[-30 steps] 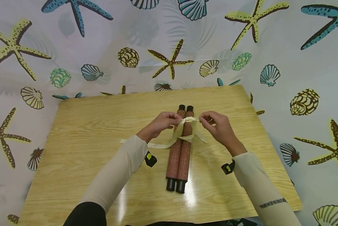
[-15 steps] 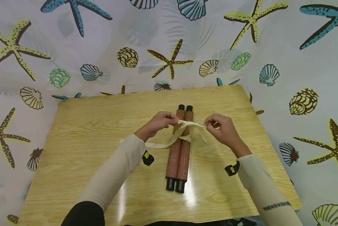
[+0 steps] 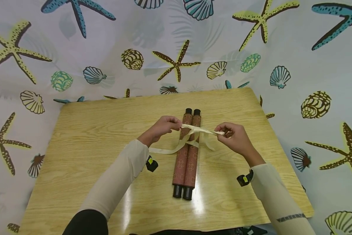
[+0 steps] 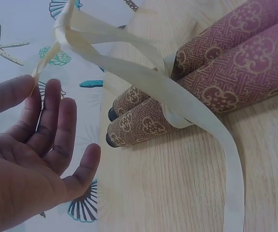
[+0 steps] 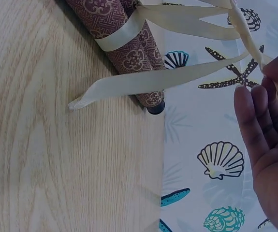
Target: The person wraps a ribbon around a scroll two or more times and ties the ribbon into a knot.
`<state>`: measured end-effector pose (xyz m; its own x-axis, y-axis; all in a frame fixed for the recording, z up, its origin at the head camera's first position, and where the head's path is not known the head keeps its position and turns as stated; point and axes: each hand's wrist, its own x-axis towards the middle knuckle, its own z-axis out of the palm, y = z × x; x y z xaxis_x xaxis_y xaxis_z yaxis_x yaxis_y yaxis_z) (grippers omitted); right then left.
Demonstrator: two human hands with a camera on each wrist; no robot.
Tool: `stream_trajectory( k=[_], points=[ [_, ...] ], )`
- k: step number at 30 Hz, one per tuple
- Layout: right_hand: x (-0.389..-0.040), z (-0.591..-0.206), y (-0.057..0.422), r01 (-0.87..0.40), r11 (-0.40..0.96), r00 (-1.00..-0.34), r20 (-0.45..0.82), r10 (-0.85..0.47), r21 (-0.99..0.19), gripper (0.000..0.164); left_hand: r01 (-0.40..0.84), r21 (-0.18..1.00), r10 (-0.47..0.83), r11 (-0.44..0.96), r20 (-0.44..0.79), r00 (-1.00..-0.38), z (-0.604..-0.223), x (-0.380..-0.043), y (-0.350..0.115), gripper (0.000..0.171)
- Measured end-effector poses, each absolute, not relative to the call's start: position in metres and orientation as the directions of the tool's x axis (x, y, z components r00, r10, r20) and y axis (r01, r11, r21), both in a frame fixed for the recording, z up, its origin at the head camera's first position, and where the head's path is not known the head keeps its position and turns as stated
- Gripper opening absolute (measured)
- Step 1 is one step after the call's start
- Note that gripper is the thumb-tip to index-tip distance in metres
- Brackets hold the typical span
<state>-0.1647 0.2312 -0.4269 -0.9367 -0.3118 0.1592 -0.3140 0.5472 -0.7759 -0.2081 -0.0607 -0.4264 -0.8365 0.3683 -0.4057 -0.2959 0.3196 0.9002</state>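
Observation:
Two scrolls with reddish-brown patterned wrapping and black end knobs lie side by side on the table. A cream ribbon goes around both, and its upper part is stretched above them between the hands. My left hand pinches one part of the ribbon between thumb and index finger, left of the scrolls; its other fingers are loosely bent in the left wrist view. To the right, my right hand pinches another part with thumb and fingertips. One tail trails left across the table; another hangs to the right.
The wooden table carries the scrolls near its middle. A white cloth printed with starfish and shells hangs behind and around it. A black camera sits on the left wrist, and another camera on the right.
My right hand has moved right and slightly down, pulling its part of the ribbon outward. My left hand has shifted a little left. The ribbon between them is longer and tauter; the scrolls lie almost unchanged.

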Motion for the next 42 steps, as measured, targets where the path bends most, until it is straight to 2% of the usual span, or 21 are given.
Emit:
stream_trajectory(
  k=[10,22,42],
  points=[
    [-0.159,-0.441,0.251,-0.270,0.592,-0.945,0.092,-0.313,-0.759,0.012,-0.348,0.883,0.386,0.313,-0.454,-0.803,-0.441,-0.209,-0.075,0.017],
    [-0.155,-0.449,0.267,-0.217,0.644,-0.945,-0.007,-0.326,-0.734,0.011,-0.325,0.859,0.364,0.396,-0.472,-0.803,-0.448,-0.210,-0.098,0.019],
    [-0.153,-0.454,0.290,-0.164,0.698,-0.933,-0.121,-0.340,-0.697,0.009,-0.330,0.827,0.320,0.456,-0.497,-0.806,-0.450,-0.212,-0.123,0.027]
  ],
)
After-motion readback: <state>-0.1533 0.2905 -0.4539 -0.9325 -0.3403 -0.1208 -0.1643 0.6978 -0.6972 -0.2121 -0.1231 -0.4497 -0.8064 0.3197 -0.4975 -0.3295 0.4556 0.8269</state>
